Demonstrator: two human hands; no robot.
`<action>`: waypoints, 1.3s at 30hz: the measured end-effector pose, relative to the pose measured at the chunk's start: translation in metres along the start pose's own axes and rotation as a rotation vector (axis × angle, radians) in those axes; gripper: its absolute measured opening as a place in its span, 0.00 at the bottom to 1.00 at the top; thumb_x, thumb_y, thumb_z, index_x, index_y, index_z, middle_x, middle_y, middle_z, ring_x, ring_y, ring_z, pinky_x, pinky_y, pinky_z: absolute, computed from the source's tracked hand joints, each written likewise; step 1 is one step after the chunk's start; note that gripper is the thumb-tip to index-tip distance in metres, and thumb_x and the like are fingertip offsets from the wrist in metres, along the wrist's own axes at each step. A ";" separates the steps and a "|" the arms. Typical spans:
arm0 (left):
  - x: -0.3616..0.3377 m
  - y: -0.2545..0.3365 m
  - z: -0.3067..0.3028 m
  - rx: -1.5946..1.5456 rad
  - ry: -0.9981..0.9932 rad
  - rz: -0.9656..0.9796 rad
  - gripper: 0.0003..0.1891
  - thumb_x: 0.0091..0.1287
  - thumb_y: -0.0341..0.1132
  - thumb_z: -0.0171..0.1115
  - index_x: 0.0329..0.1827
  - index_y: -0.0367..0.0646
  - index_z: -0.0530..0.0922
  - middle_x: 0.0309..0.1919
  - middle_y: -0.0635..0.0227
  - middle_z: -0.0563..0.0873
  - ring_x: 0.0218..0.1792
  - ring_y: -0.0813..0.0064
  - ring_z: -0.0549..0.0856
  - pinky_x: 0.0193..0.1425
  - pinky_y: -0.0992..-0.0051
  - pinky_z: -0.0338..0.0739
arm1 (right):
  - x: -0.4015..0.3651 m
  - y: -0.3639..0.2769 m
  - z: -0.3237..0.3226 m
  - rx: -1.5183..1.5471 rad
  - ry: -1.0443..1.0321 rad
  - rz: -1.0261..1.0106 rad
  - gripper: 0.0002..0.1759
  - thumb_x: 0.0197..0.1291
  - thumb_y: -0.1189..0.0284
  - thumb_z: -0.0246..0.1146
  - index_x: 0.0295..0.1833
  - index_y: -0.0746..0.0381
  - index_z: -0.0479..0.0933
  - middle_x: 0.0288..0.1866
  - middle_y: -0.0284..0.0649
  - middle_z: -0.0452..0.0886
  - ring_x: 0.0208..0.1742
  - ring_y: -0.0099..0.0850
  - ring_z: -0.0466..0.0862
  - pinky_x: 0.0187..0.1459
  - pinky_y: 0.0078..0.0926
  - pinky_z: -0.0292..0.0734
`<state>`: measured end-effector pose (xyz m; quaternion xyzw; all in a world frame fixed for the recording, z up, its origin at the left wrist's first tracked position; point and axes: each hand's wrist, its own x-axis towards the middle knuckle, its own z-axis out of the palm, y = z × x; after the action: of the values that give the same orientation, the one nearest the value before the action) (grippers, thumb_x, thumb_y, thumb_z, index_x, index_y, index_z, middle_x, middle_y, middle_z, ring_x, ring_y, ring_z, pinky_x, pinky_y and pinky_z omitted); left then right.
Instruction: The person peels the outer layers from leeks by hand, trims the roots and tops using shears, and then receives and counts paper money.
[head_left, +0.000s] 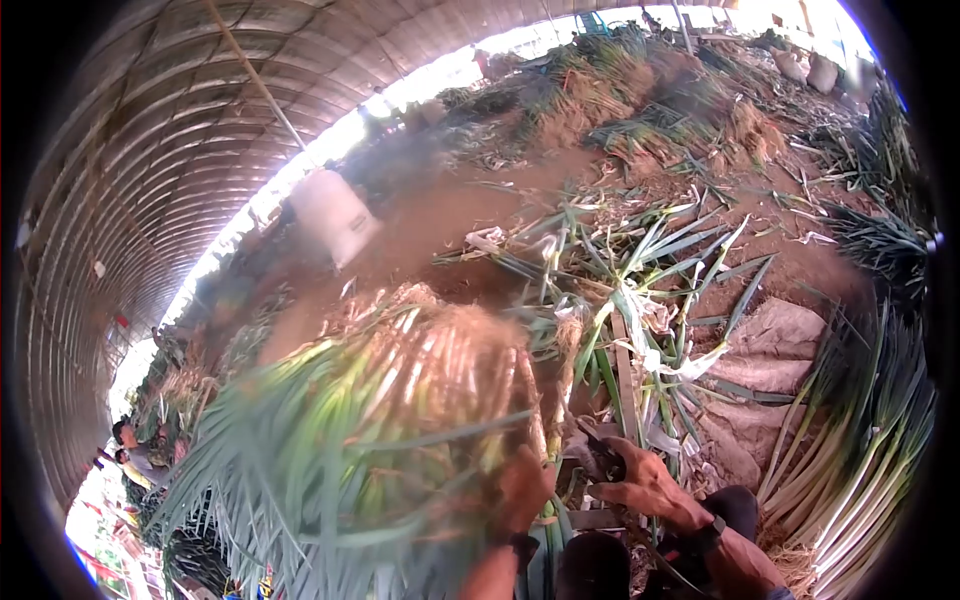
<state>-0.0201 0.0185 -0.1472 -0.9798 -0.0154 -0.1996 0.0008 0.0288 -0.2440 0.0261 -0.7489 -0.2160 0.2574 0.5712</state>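
Note:
My left hand (525,490), blurred at the fingers, is closed around a long green onion (537,405) whose pale stalk points up and away from me. Right beside it, my right hand (648,487) curls round a small dark tool (597,452) with a narrow tip directed toward the stalk; the palm hides most of the tool. To the left lies a big heap of green onions (400,400), roots upward, leaves fanned toward me. In front of my hands, stripped leaves and peelings (650,290) are scattered over the ground.
More long green onions (850,460) lie along the right, beside crumpled brown sacking (770,350). A white sack (330,215) stands on the bare soil (455,225). Onion piles (640,100) fill the back. Another person (140,450) is at far left under the arched roof (150,150).

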 end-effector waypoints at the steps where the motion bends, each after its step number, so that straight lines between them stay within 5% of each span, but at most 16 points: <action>1: 0.008 0.005 -0.009 -0.022 0.043 0.002 0.17 0.63 0.43 0.69 0.43 0.37 0.79 0.28 0.56 0.83 0.29 0.58 0.83 0.33 0.61 0.77 | -0.001 0.000 0.000 -0.010 0.004 0.010 0.49 0.49 0.61 0.76 0.73 0.70 0.64 0.60 0.54 0.82 0.59 0.41 0.83 0.62 0.33 0.76; 5: 0.035 0.021 -0.035 -0.238 -0.046 -0.150 0.29 0.58 0.44 0.72 0.53 0.30 0.75 0.28 0.50 0.82 0.30 0.54 0.83 0.36 0.59 0.78 | 0.003 0.010 -0.002 -0.005 -0.016 0.043 0.48 0.50 0.62 0.76 0.74 0.70 0.64 0.59 0.53 0.82 0.58 0.39 0.83 0.61 0.32 0.77; 8: 0.020 -0.010 0.036 -0.043 -0.080 -0.057 0.30 0.56 0.43 0.73 0.58 0.34 0.75 0.30 0.51 0.82 0.33 0.50 0.84 0.41 0.56 0.79 | 0.000 0.003 -0.004 0.066 -0.009 -0.012 0.48 0.50 0.63 0.76 0.74 0.70 0.63 0.59 0.52 0.83 0.57 0.38 0.84 0.60 0.32 0.77; 11: 0.020 -0.008 0.047 -0.372 -0.084 -0.257 0.27 0.54 0.41 0.74 0.55 0.39 0.77 0.33 0.52 0.83 0.38 0.48 0.83 0.46 0.54 0.78 | 0.001 0.011 -0.004 0.097 0.026 -0.037 0.48 0.50 0.64 0.77 0.74 0.70 0.64 0.58 0.51 0.83 0.55 0.36 0.84 0.59 0.32 0.78; 15: 0.052 0.041 -0.025 -0.531 -0.064 -0.312 0.21 0.47 0.33 0.74 0.46 0.39 0.82 0.43 0.51 0.86 0.51 0.49 0.85 0.54 0.55 0.79 | -0.002 -0.002 -0.007 0.162 0.051 0.012 0.48 0.50 0.66 0.77 0.74 0.70 0.64 0.57 0.49 0.83 0.53 0.31 0.83 0.57 0.29 0.79; 18: 0.065 0.066 -0.053 -0.881 -0.080 -0.407 0.20 0.48 0.32 0.72 0.47 0.39 0.82 0.44 0.51 0.87 0.50 0.49 0.85 0.53 0.57 0.79 | 0.000 0.011 -0.006 0.141 0.088 0.035 0.48 0.49 0.65 0.75 0.76 0.65 0.65 0.54 0.47 0.84 0.55 0.37 0.84 0.57 0.32 0.80; 24: 0.049 0.064 -0.031 -0.659 -0.332 -0.198 0.40 0.53 0.44 0.72 0.72 0.44 0.70 0.51 0.44 0.86 0.51 0.44 0.85 0.56 0.54 0.79 | 0.001 0.027 -0.008 0.093 0.142 0.009 0.48 0.49 0.61 0.75 0.74 0.66 0.66 0.50 0.46 0.85 0.48 0.35 0.85 0.50 0.32 0.80; 28: 0.059 0.063 -0.065 -0.612 -0.570 -0.267 0.40 0.57 0.51 0.73 0.69 0.37 0.72 0.49 0.38 0.85 0.51 0.43 0.85 0.55 0.53 0.80 | 0.000 0.032 -0.009 0.096 0.171 -0.096 0.43 0.50 0.63 0.74 0.72 0.66 0.69 0.43 0.42 0.84 0.42 0.31 0.83 0.47 0.31 0.79; 30: 0.059 0.063 -0.085 -0.628 -0.569 -0.270 0.37 0.59 0.50 0.72 0.66 0.34 0.74 0.46 0.39 0.86 0.49 0.43 0.86 0.53 0.53 0.80 | 0.000 0.017 -0.018 0.059 0.057 0.085 0.48 0.50 0.65 0.77 0.74 0.70 0.64 0.55 0.49 0.83 0.53 0.32 0.83 0.54 0.30 0.80; 31: 0.043 0.048 -0.044 -0.719 -0.410 -0.215 0.32 0.60 0.50 0.71 0.61 0.35 0.76 0.41 0.42 0.87 0.46 0.42 0.86 0.50 0.53 0.81 | -0.003 0.015 -0.017 0.119 0.086 0.076 0.47 0.50 0.65 0.77 0.73 0.69 0.65 0.53 0.48 0.84 0.52 0.32 0.83 0.54 0.30 0.80; 34: 0.021 0.023 -0.019 -0.642 -0.577 -0.183 0.27 0.62 0.49 0.69 0.57 0.36 0.78 0.40 0.44 0.87 0.45 0.41 0.86 0.52 0.51 0.80 | -0.007 0.004 -0.020 0.101 0.088 0.093 0.46 0.49 0.61 0.77 0.70 0.70 0.68 0.51 0.51 0.84 0.50 0.36 0.85 0.52 0.32 0.80; 35: 0.021 0.023 -0.029 -0.724 -0.648 -0.199 0.27 0.63 0.48 0.68 0.57 0.36 0.78 0.42 0.43 0.86 0.48 0.42 0.85 0.53 0.52 0.80 | -0.006 0.017 -0.015 0.042 0.141 0.041 0.39 0.53 0.64 0.75 0.68 0.70 0.71 0.45 0.43 0.85 0.43 0.31 0.84 0.45 0.30 0.79; 39: 0.020 0.024 -0.071 -1.434 -0.757 -0.233 0.28 0.68 0.47 0.66 0.65 0.37 0.74 0.59 0.41 0.76 0.60 0.51 0.79 0.59 0.59 0.80 | -0.004 0.027 -0.016 0.070 0.096 0.063 0.38 0.54 0.63 0.74 0.66 0.71 0.71 0.49 0.47 0.85 0.46 0.36 0.85 0.48 0.32 0.81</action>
<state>-0.0288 -0.0053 -0.0738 -0.7354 0.0151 0.1846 -0.6518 0.0369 -0.2650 0.0037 -0.7464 -0.1556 0.2463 0.5984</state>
